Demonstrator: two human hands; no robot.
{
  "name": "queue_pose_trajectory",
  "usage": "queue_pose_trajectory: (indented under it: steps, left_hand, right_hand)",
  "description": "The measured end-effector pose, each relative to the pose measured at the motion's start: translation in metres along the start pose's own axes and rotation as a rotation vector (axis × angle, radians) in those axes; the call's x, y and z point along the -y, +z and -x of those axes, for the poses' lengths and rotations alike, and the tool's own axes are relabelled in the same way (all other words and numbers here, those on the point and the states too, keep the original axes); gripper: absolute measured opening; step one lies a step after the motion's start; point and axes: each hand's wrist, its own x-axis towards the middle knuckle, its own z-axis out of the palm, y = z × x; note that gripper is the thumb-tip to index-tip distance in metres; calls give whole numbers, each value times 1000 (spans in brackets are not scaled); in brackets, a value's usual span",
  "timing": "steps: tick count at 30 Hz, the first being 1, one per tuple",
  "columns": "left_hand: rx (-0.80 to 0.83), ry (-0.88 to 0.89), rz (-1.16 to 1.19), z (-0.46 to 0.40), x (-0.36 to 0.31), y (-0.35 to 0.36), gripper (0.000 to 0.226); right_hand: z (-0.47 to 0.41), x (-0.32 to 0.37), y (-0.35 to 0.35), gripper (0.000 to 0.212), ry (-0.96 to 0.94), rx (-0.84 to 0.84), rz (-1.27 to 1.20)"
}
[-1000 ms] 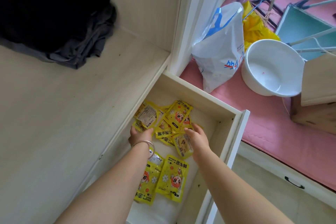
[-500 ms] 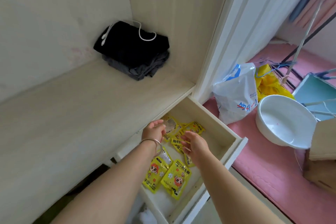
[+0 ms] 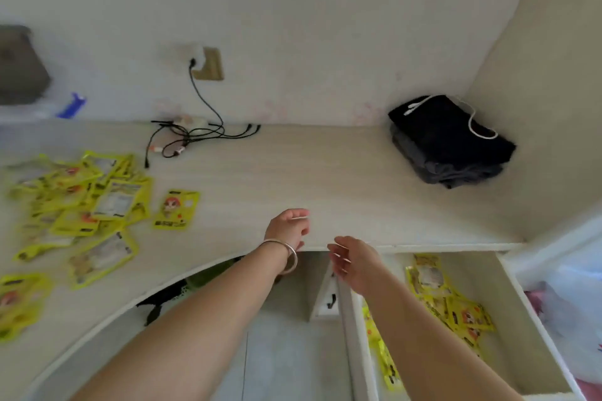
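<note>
Hanging loosely curled and empty, the fingers (image 3: 298,213) lie between desk packets (image 3: 97,202) and drawer packets (image 3: 465,316).

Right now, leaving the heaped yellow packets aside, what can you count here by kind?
Hands: 2, left hand and right hand
Bracelet: 1
Lone yellow packet: 1
Pile of dark clothes: 1
Open drawer: 1
Wall socket: 1
Total: 7

Our left hand (image 3: 288,226), loosely curled and empty, hovers over the desk (image 3: 325,172) edge; our right hand (image 3: 353,262) hangs relaxed beside it at 4 o'clock. Yellow packets (image 3: 81,205) lie at 9 o'clock, more in the open drawer (image 3: 508,303) at 4 o'clock.
</note>
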Motion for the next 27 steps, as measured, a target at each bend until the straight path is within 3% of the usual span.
queue_pose_trajectory:
  steps: [8,18,23,27]
  left_hand:
    - [-269,-29,177,8,20,-190,19]
    - [-493,-62,23,26,79,-390,20]
    - [-758,-222,-251,36,114,-456,35]
    - [-872,-399,-420,38,136,-482,75]
  right_hand:
    - [21,-55,173,13,42,195,241]
    - [46,-146,338,15,67,363,496]
    - [48,-181,390,9,-30,424,763]
    - [41,-201,419,6,-133,537,963]
